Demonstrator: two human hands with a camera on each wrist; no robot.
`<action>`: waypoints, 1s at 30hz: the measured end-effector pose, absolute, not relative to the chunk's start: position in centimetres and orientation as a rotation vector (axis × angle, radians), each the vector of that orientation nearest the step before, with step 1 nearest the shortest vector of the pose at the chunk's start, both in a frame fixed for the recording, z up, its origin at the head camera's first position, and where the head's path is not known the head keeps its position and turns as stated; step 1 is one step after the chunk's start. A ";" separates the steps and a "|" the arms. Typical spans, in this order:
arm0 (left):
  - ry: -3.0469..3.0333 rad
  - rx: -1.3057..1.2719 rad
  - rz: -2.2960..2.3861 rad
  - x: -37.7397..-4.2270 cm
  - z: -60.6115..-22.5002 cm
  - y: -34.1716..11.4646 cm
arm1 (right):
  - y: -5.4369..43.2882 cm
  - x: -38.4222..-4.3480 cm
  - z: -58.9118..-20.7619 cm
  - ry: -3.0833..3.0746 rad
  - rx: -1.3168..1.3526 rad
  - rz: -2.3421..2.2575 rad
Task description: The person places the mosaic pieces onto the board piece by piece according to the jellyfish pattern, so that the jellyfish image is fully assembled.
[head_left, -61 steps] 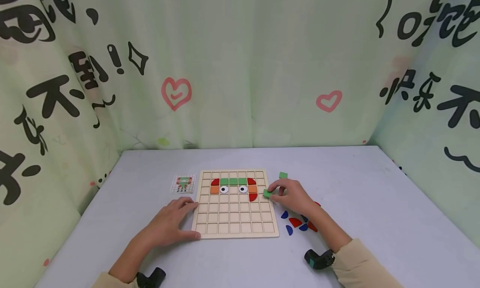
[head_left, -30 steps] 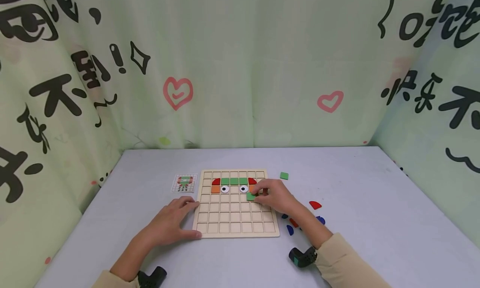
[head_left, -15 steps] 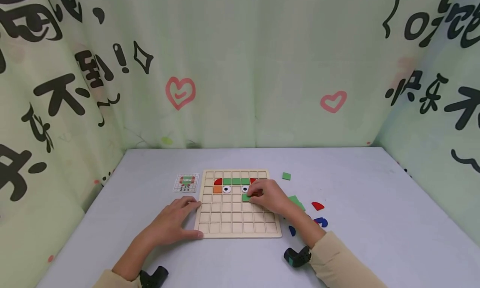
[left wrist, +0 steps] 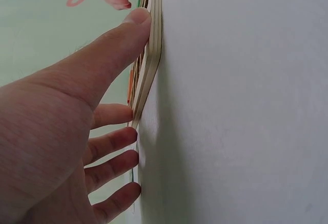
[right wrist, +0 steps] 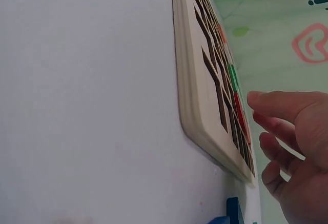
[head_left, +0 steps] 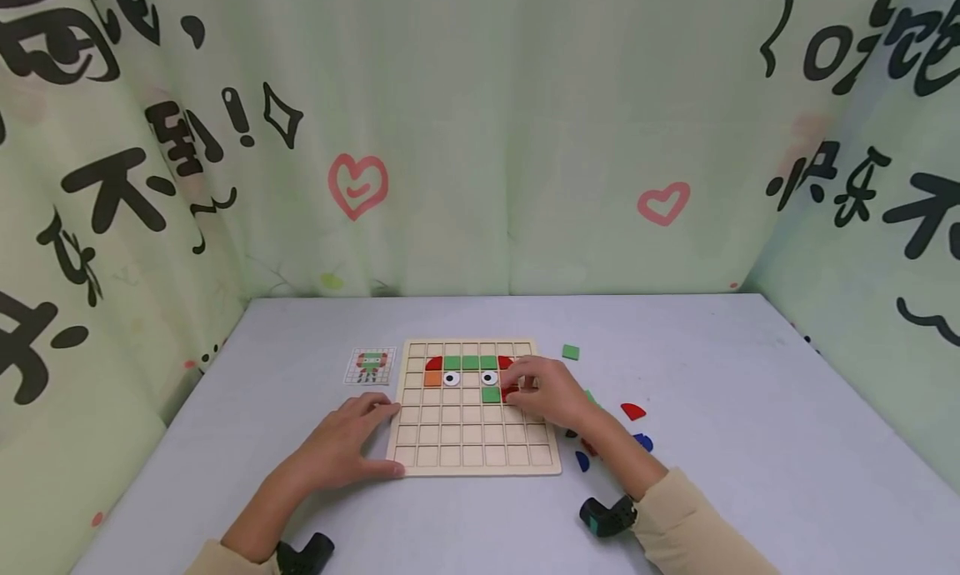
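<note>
A wooden grid board (head_left: 447, 435) lies on the table, partly filled with coloured pieces. My left hand (head_left: 345, 442) rests along its left side, fingers spread; the left wrist view shows the thumb (left wrist: 128, 37) on the board's near corner. My right hand (head_left: 553, 389) is over the right part of the board, beside a green square tile (head_left: 491, 395) in the third row. In the right wrist view its thumb and fingers are apart with nothing between them. A red quarter-round piece (right wrist: 239, 108) sits next to that tile, partly hidden in the head view. Two eye pieces (head_left: 452, 378) sit above.
A small picture card (head_left: 371, 365) with a green and red figure lies left of the board. To the right are a green tile (head_left: 571, 352), a red piece (head_left: 633, 411), and blue pieces (head_left: 582, 461), some hidden under my right forearm. Curtains enclose the table (head_left: 675, 342).
My right hand has brought the green tile from beside the board leftward into the third row and let it go, then drawn slightly right. The left hand has stayed at the board.
</note>
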State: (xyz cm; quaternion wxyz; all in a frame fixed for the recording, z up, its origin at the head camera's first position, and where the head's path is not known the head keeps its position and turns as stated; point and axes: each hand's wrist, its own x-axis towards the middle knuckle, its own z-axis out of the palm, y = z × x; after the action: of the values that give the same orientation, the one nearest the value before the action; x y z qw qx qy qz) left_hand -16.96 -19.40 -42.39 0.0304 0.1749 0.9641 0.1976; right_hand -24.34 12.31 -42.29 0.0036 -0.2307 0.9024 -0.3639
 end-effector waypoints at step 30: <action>2.961 0.514 0.591 -17.0 -42.5 -19.3 | 20.0 -22.2 -42.1 2.966 -0.443 -1.011</action>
State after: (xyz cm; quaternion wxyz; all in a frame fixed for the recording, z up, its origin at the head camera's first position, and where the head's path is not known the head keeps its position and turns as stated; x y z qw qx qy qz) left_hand -17.02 -19.27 -42.46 0.0392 0.1676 0.9660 0.1928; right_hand -22.23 20.01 -42.06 -0.0114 -0.1401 0.9371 -0.3195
